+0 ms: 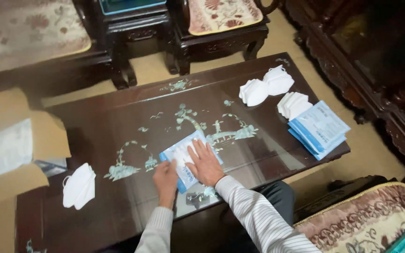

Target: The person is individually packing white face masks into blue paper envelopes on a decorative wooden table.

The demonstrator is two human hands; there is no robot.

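Note:
A blue and white flat packet (182,151) lies on the dark inlaid table (132,117) near its front edge. My right hand (205,164) presses flat on top of it with fingers spread. My left hand (166,177) pinches the packet's near left edge. A white folded mask seems to be inside the packet. Both sleeves are striped.
A stack of white folded masks (78,186) lies at the table's left front. More white masks (266,86) and a pile of blue packets (318,128) sit at the right end. An open cardboard box (10,150) stands at left. Cushioned chairs (221,18) stand behind the table.

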